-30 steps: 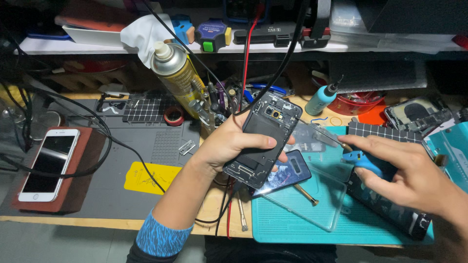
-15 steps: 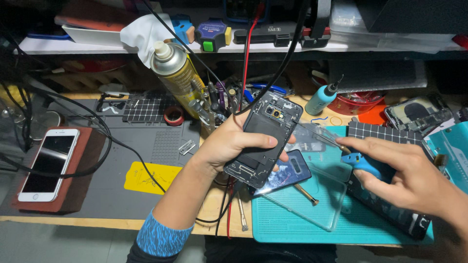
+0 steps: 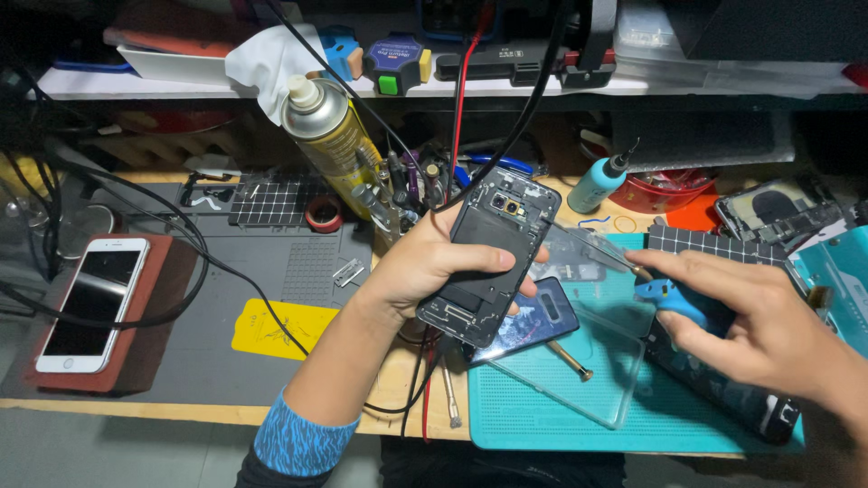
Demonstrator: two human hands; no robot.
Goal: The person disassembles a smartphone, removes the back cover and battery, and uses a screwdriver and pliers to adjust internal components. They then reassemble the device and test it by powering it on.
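Observation:
My left hand (image 3: 432, 262) grips an opened black phone body (image 3: 493, 248), back side up, tilted over the bench with its camera module at the top. My right hand (image 3: 755, 321) is closed on a blue-handled tool (image 3: 674, 301) whose thin metal tip (image 3: 588, 246) points left toward the phone's right edge. Under the phone lies a dark blue phone back cover (image 3: 533, 323) on a clear plastic tray (image 3: 579, 366).
A yellow spray can (image 3: 330, 145) and a cup of tools (image 3: 398, 194) stand behind the phone. A white phone (image 3: 90, 303) rests on a brown block at left. Cables cross the grey mat (image 3: 226, 298). A teal mat (image 3: 542, 416), a blue glue bottle (image 3: 601, 181) and phone parts lie right.
My right hand with the blue tool has shifted slightly left, toward the phone. My left hand and the phone stay almost still.

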